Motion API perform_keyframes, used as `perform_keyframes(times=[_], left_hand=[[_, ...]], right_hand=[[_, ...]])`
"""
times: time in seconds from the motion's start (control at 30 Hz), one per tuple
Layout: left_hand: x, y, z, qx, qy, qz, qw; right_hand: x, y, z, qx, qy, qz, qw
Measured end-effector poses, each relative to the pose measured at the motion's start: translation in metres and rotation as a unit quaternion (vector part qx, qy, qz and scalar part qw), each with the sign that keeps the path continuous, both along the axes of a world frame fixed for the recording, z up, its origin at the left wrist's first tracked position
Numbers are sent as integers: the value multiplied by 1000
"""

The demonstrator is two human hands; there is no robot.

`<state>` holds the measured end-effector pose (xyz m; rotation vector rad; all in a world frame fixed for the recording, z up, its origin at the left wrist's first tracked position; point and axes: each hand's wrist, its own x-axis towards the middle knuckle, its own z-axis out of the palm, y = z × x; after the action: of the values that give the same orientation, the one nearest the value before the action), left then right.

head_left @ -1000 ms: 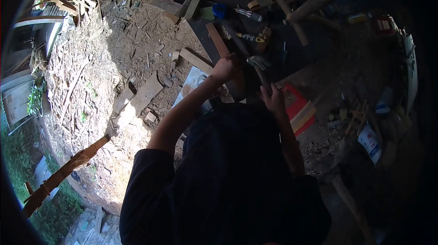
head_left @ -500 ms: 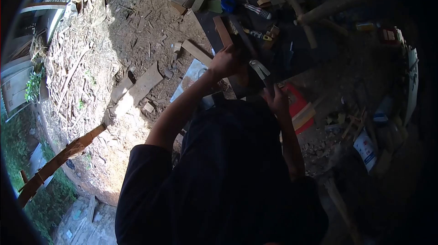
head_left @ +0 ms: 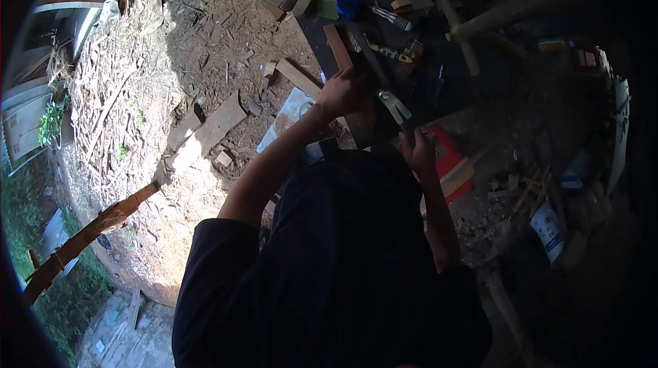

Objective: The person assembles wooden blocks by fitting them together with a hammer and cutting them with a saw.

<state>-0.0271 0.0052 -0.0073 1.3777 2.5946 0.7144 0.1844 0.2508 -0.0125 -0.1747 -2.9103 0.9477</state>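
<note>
My left hand [head_left: 339, 94] is closed around a reddish-brown strip of wood [head_left: 336, 48] at the near edge of the dark worktable [head_left: 315, 29]. The strip's far end sticks out beyond my fingers, and its near part is in shadow. In my right hand [head_left: 419, 153] is a claw hammer [head_left: 394, 106], gripped by the handle. Its pale metal head points toward my left hand, a short way to the right of it. Past the strip, a tool with a yellow end [head_left: 394, 53] rests on the worktable.
A blue tape measure [head_left: 348, 7] and a striped-handled tool [head_left: 392, 18] lie farther back. A rough wooden pole [head_left: 517, 8] crosses the right side. Below the right hand is a red object [head_left: 449, 162]. Wood offcuts [head_left: 221, 121] and shavings cover the ground at left.
The hammer head has shifted very slightly down and to the right. My left hand keeps its hold on the wood strip; the whole view has moved a little.
</note>
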Motion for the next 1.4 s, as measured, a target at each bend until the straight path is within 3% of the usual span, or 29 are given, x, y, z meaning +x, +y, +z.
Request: perform_keyframes(times=[0.1, 0.3, 0.4, 0.5, 0.53, 0.63, 0.73, 0.8, 0.87, 0.93, 1.03, 1.07, 1.17, 1.2, 1.3, 1.4], left_hand=[[1, -1, 3, 46, -63, 35, 996], [-1, -6, 2, 71, 22, -27, 997], [9, -5, 9, 79, -192, 233, 950], [8, 1, 11, 145, -151, 474, 855], [-1, 4, 5, 109, -124, 503, 848], [-22, 5, -4, -11, -246, 403, 882], [-26, 11, 3, 28, -280, 400, 872], [-22, 6, -31, 146, -312, 448, 825], [-21, 1, -24, 238, -361, 439, 787], [-8, -10, 47, 303, -429, 379, 762], [8, -18, 85, 340, -343, 291, 826], [11, -25, 70, 339, -343, 249, 840], [20, -26, 85, 288, -237, 193, 908], [25, -22, 89, 311, -268, 204, 889], [23, -23, 100, 284, -176, 129, 934], [16, -30, 65, 215, -33, 52, 975]], right_hand=[[-9, -1, 7, 2, 38, 2, 999], [-18, -1, 16, -52, -36, -37, 997], [-15, -4, 21, -107, 41, -97, 989], [-8, 12, 14, -97, 35, -116, 988], [-6, 11, 17, -113, 22, -130, 985], [0, 10, 27, -148, 0, -165, 975], [9, 5, 27, -158, 8, -179, 971], [13, 5, 24, -151, 16, -179, 972], [18, 4, 20, -154, 35, -187, 970], [20, -1, 24, -170, 48, -199, 964], [16, -10, 39, -200, 49, -207, 956], [17, -8, 36, -201, 45, -203, 957], [14, -6, 45, -210, -13, -187, 960], [11, -7, 51, -215, -40, -180, 959], [3, -10, 57, -187, -14, -141, 972], [-11, -22, 85, -170, -10, -119, 978]])
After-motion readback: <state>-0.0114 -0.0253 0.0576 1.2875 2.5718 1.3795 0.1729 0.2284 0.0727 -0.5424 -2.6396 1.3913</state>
